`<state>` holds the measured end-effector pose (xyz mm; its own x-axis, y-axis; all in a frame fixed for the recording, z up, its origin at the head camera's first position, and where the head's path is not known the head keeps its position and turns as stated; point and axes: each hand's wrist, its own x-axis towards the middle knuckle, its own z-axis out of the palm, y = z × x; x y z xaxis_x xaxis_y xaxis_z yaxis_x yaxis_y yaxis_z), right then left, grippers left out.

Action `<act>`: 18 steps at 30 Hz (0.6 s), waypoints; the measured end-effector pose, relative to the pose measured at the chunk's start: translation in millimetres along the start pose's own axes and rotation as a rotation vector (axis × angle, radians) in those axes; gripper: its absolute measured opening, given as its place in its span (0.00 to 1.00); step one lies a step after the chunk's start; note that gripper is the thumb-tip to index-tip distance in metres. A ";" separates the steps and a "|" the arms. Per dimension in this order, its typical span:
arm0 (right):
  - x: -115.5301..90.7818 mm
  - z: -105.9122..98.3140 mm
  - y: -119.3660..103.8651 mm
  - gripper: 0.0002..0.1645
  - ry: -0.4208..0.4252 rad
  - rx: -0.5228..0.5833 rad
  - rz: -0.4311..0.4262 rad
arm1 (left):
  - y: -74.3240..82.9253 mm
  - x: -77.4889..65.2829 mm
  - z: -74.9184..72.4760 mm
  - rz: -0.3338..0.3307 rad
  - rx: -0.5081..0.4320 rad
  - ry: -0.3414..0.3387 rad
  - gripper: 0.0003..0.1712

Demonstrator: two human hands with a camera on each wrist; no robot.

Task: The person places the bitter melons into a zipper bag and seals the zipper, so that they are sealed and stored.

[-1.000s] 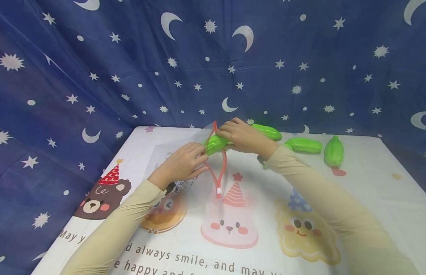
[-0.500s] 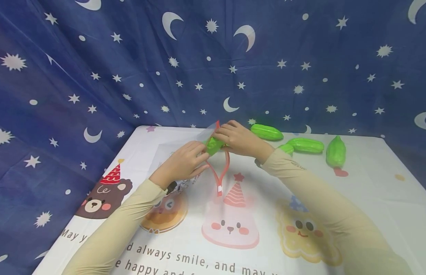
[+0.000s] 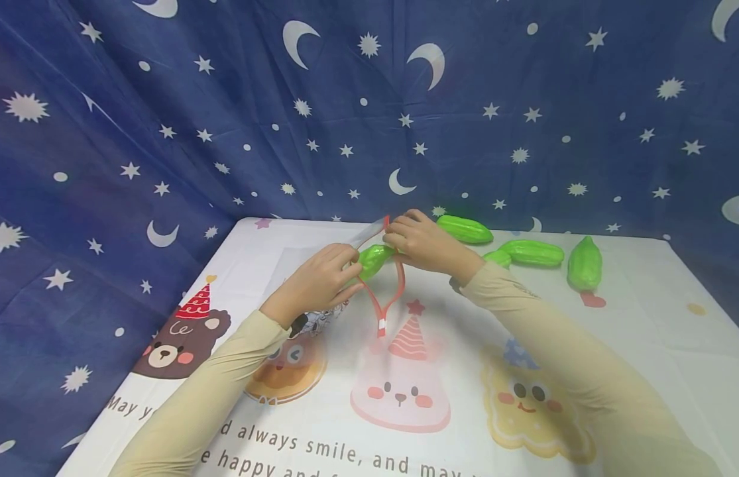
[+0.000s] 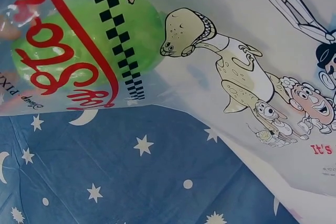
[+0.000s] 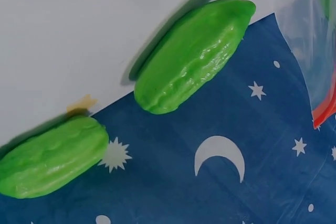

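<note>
A clear zip bag [image 3: 378, 308] with a red closure and cartoon print stands with its mouth spread between my hands. My left hand [image 3: 315, 275] pinches the near side of its opening. At the far right of the mouth, my right hand [image 3: 425, 242] has its fingertips on the red rim and grips it. Between the hands, a green bumpy bitter melon [image 3: 374, 260] lies in the bag's mouth. Through the printed film in the left wrist view, green melon [image 4: 139, 30] shows inside the bag. The right wrist view catches just the red rim [image 5: 323, 113] at its edge.
Several loose bitter melons lie along the back right: one by the table's back edge [image 3: 464, 229], one lying sideways [image 3: 533, 253] against another [image 3: 498, 257], one pointing away [image 3: 585, 264]. A blue star-printed curtain [image 3: 369, 119] hangs behind the white printed tablecloth [image 3: 643, 318].
The bitter melon has slid left and lower into the bag's mouth. My right hand has shifted from the melon to the red rim and drawn it slightly right. My left hand stays nearly still.
</note>
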<state>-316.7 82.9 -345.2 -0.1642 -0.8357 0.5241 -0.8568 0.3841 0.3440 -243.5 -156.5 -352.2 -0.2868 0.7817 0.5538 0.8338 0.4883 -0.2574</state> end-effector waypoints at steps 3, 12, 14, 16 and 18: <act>-1.6 1.2 -0.5 0.10 -0.005 0.003 -0.006 | -0.1 -0.3 0.7 -0.001 -0.005 0.004 0.10; 1.3 3.1 -9.4 0.07 -0.035 0.004 -0.042 | 2.1 -0.2 0.7 0.002 0.016 -0.013 0.11; 1.6 2.4 -10.6 0.09 -0.046 0.011 -0.042 | 2.0 -0.3 1.1 0.003 0.024 -0.023 0.11; 0.9 1.7 -10.8 0.10 -0.057 0.013 -0.036 | 1.8 -0.2 1.4 0.007 0.032 -0.030 0.12; -0.5 1.2 -10.1 0.12 -0.070 0.017 -0.023 | 1.7 -0.1 2.0 0.014 0.035 -0.030 0.12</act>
<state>-308.6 79.0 -349.9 -0.1776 -0.8699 0.4601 -0.8690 0.3580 0.3415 -242.9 -155.0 -354.3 -0.2894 0.7995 0.5263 0.8209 0.4901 -0.2931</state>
